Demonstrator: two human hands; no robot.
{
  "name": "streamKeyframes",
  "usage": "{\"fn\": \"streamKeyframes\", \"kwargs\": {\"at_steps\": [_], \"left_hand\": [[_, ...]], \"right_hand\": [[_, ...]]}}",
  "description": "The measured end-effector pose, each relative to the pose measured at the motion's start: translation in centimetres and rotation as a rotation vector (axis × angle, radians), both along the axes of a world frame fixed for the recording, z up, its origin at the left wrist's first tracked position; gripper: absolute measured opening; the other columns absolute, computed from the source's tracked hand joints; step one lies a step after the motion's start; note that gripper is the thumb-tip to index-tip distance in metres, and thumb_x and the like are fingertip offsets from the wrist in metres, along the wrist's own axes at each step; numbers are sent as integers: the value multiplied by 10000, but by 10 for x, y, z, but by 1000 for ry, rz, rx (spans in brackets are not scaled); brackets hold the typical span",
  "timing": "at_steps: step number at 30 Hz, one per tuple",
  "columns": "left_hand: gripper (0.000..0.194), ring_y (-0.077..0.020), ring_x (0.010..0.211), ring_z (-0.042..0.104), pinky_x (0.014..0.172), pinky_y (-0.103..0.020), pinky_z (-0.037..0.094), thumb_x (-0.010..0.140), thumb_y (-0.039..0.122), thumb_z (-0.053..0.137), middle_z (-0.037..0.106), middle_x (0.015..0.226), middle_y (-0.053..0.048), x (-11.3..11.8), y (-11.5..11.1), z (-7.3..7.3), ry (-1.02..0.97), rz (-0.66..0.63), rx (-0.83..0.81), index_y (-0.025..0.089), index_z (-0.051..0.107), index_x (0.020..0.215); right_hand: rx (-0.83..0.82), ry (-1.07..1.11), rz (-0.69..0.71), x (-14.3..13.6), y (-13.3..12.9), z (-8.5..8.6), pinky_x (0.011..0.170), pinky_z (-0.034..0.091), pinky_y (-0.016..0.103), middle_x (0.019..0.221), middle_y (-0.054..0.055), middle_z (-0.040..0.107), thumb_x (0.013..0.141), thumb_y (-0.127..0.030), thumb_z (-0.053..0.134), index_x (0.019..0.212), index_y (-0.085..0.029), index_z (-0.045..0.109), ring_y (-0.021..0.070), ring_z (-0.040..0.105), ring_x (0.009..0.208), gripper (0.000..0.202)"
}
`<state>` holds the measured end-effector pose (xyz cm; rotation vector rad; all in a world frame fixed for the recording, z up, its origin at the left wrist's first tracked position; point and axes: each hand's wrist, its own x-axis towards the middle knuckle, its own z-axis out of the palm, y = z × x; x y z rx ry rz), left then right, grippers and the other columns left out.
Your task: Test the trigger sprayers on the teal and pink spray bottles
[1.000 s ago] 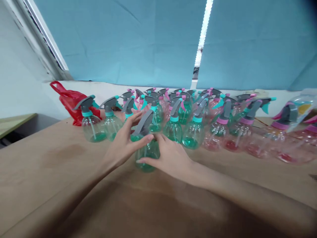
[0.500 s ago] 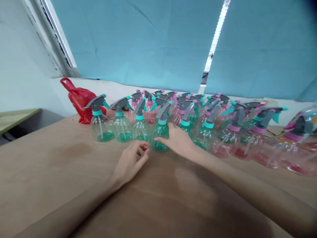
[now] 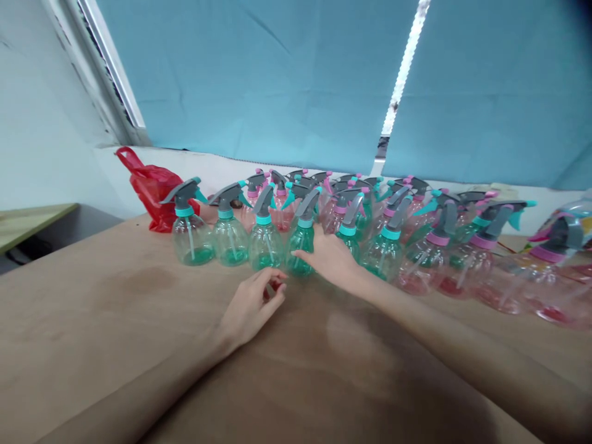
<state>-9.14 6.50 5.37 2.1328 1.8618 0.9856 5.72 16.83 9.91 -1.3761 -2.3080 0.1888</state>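
The right hand (image 3: 335, 256) has its fingers around a green trigger spray bottle (image 3: 300, 238), the thumb across the front and the other fingers partly hidden at its right side. That bottle stands upright on the brown counter (image 3: 139, 333), in the front row. The left hand (image 3: 250, 305) holds nothing; its fingers curl loosely, a gap inside them, just in front of the row. Whether they touch the nearest bottle, a green one with a turquoise collar (image 3: 267, 246), I cannot tell. Farther left stand two more green bottles (image 3: 230, 243); rightward come other green ones, then pink-collared bottles (image 3: 416, 271). More sprayers crowd behind. A red plastic bag (image 3: 160, 194) sits at the left rear, before a blue curtain (image 3: 259, 80).
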Motion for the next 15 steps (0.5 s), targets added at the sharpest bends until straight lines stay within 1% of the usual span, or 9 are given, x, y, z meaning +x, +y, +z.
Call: {"fn": "streamKeyframes", "kwargs": {"at_steps": [2,6,10,13,15], "left_hand": [[132,-137,614,589,579,-256,473,876,264,451,628,733,17,0,0,-1,-1,2,-14,208,551,942],[139,-138,605,584,581,-261,463,876,270,450,625,737,16,-1,2,-1,5,11,-33,208,553,946],[141,-140,595,581,585,-264,457,881,277,449,611,698,26,-1,3,-1,12,18,-46,212,549,956],[144,-144,596,586,583,-265,455,883,285,451,604,671,31,-1,2,-1,14,21,-51,215,551,959],[148,-144,585,585,579,-267,457,883,291,452,605,667,33,-1,2,-1,13,24,-52,217,553,961]], "right_hand": [[1,5,7,0,0,-2,600,425,341,794,182,695,818,-407,609,1359,11,335,338,665,800,737],[-5,18,18,-2,1,-4,642,444,359,816,199,697,841,-383,585,1386,26,301,352,660,861,737],[-16,41,25,-1,-2,-4,643,459,357,852,202,700,827,-380,598,1412,26,258,343,663,865,789],[-10,68,48,12,-10,-4,658,472,358,946,201,697,823,-415,594,1418,-3,268,322,660,878,793],[23,96,77,30,-18,-6,688,474,354,1039,189,680,834,-425,579,1387,-48,354,301,649,910,706]]}}
